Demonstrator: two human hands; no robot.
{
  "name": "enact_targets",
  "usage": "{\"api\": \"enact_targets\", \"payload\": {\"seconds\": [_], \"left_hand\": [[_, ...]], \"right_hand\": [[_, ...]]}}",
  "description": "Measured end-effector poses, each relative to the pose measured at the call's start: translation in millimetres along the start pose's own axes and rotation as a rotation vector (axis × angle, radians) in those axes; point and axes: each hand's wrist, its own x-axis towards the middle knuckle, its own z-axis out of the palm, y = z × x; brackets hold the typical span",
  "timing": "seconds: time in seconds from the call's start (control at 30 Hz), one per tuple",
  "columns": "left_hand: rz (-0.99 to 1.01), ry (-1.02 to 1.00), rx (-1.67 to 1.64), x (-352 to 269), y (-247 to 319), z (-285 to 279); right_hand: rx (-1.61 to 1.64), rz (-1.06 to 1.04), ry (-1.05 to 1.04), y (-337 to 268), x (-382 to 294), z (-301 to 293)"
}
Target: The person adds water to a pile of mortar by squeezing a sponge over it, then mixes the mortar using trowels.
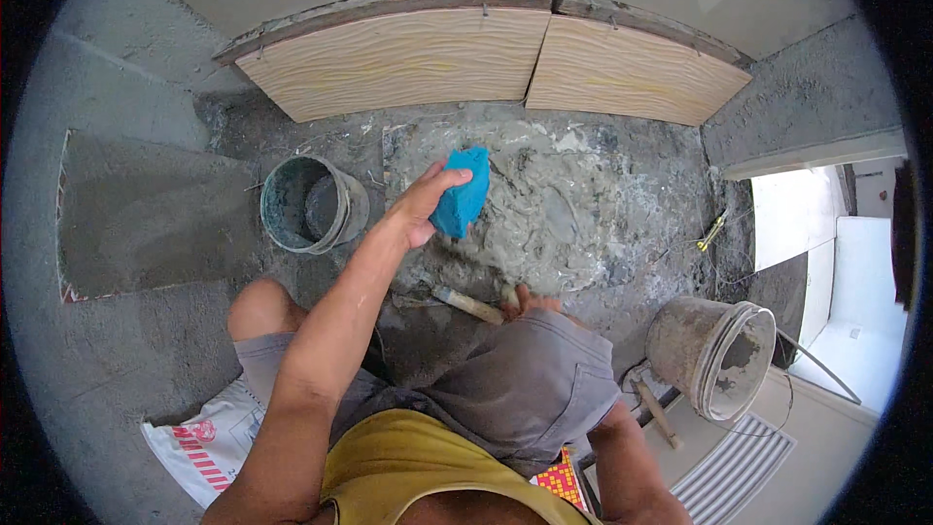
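Note:
A blue sponge point(462, 193) is gripped in my left hand point(428, 200), thumb across its upper face. It is raised over a spread of wet grey mortar point(525, 211) on the floor. My right arm point(630, 452) passes behind my bent right leg, which hides the hand. Skin, perhaps toes or fingers, shows just beyond that leg at the mortar's near edge; I cannot tell which. Beside it lies a pale rod-like handle point(470, 304), whose far part is hidden.
A mortar-stained bucket point(353, 200) stands left of the mortar; another bucket point(667, 350) tilts at right. Two wavy-textured tiles point(408, 62) point(634, 69) line the wall ahead. A yellow-handled tool point(711, 232) lies right. Near me are a printed sack point(200, 445) and a wooden-handled tool point(658, 414).

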Motion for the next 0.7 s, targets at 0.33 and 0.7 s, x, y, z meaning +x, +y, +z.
{"api": "enact_targets", "payload": {"seconds": [0.33,0.7], "left_hand": [[-0.057,-0.016,0.041,-4,3,5],[-0.027,-0.119,0.059,24,12,61]], "right_hand": [[0.194,0.09,0.265,-1,-14,-22],[0.519,0.124,0.398,91,-1,-3]]}}
